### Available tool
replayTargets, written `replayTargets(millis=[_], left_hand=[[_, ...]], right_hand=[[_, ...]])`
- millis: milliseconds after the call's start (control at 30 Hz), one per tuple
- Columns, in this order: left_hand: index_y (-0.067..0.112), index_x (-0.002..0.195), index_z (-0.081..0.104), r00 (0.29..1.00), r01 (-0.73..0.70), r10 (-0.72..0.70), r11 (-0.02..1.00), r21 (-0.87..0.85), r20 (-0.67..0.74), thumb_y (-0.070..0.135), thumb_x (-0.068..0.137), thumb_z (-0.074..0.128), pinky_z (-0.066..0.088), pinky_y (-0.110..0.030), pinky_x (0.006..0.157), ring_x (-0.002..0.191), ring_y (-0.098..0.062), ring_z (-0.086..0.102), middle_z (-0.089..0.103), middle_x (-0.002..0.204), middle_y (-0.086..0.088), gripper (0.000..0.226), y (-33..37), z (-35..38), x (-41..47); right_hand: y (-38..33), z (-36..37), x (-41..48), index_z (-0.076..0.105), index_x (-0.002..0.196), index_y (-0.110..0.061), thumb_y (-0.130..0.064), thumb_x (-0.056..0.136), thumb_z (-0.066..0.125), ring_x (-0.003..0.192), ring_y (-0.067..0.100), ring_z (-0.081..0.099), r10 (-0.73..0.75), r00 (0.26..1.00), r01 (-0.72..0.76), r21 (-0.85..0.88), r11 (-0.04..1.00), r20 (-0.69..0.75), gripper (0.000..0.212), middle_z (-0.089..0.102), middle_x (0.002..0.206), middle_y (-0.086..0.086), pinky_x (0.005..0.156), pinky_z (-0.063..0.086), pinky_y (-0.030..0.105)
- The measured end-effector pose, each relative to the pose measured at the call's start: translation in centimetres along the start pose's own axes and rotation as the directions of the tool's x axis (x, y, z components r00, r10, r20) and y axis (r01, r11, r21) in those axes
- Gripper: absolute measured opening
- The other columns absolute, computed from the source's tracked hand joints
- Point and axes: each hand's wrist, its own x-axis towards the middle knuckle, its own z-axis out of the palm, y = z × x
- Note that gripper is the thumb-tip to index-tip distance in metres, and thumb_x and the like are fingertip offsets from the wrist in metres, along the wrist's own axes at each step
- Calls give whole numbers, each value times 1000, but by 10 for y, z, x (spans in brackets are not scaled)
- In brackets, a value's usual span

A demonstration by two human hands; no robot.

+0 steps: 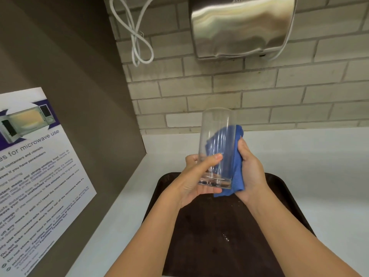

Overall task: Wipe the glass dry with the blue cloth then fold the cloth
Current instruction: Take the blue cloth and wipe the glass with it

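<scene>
A tall clear glass (216, 124) stands upright in the air above a dark brown tray (279, 188). My left hand (196, 176) grips its lower part, thumb across the front and fingers under the base. The blue cloth (236, 164) is pressed against the right side of the glass by my right hand (250, 170), which holds it wrapped round the wall. Part of the cloth shows through the glass. A corner of it hangs below the base.
The tray lies on a white counter (319, 156) and has a few water drops (225, 236) on it. A brick wall with a steel hand dryer (241, 27) and a white cable (137, 37) rises behind. A microwave notice (36, 176) hangs on the brown panel at left.
</scene>
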Motion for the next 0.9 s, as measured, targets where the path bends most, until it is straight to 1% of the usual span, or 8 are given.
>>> replayTargets(millis=[100, 200, 300, 433, 633, 700, 767, 900], left_hand=[[24, 94, 37, 983, -45, 93, 959, 280, -160, 58, 68, 64, 52, -24, 57, 77, -9, 62, 53, 101, -1, 50, 0, 5, 2], [24, 84, 38, 881, -105, 351, 799, 593, -317, 57, 76, 54, 34, -16, 55, 73, -2, 48, 43, 98, 4, 37, -3, 6, 7], [21, 112, 45, 837, -134, 453, 713, 688, -306, 52, 85, 45, 31, -11, 56, 76, -2, 48, 43, 105, 5, 41, -9, 10, 3], [31, 136, 23, 791, -200, 534, 687, 699, -299, 50, 89, 35, 36, -10, 59, 86, -7, 54, 52, 114, 1, 51, -19, 16, -7], [44, 111, 31, 831, -225, 368, 908, 353, -418, 76, 39, 58, 49, -14, 54, 75, -6, 66, 63, 91, 7, 84, -13, 8, -15], [40, 112, 40, 878, -254, 282, 959, 124, -387, 71, 36, 68, 54, -22, 64, 83, -11, 70, 67, 100, 0, 86, -16, -1, -13], [28, 121, 48, 922, -252, 217, 965, -71, -320, 66, 46, 72, 55, -29, 73, 94, -16, 69, 67, 112, -7, 87, -23, -7, -9], [24, 123, 58, 962, -259, 212, 910, -323, -175, 56, 71, 63, 47, -32, 89, 115, -18, 59, 62, 126, -8, 61, -36, -2, -5]], right_hand=[[5, -3, -3, 52, 127, -13, -39, 91, 41, 85, 25, 65, -3, 995, 2, -15, 1000, -99, 46, 65, 100, 12, 76, 55, 41], [10, -1, -7, 55, 124, -12, -37, 91, 43, 88, 26, 62, -27, 978, 18, -44, 999, -205, 42, 64, 101, 13, 79, 52, 42], [15, 5, -9, 51, 128, -14, -37, 91, 43, 108, 32, 58, -53, 963, 33, -79, 996, -264, 44, 60, 121, 16, 96, 47, 49], [19, 14, -12, 45, 131, -15, -39, 92, 41, 118, 31, 52, -167, 953, 97, -269, 958, -252, 46, 54, 130, 17, 106, 38, 49], [26, 30, -30, 28, 140, -39, -46, 92, 33, 130, 12, 43, -232, 972, 209, -537, 817, 26, 49, 38, 147, -5, 112, 33, 37], [30, 30, -36, 11, 138, -48, -38, 95, 30, 131, -19, 19, -267, 949, 307, -679, 667, 167, 48, 14, 149, -25, 108, 21, 7], [35, 28, -42, -1, 129, -50, -32, 96, 31, 112, -38, 1, -258, 932, 354, -788, 503, 254, 50, 5, 140, -33, 87, 10, -15], [41, 25, -44, 3, 141, -41, -28, 95, 34, 135, -13, 3, -304, 874, 442, -881, 168, 380, 56, 8, 151, -19, 102, 6, -3]])
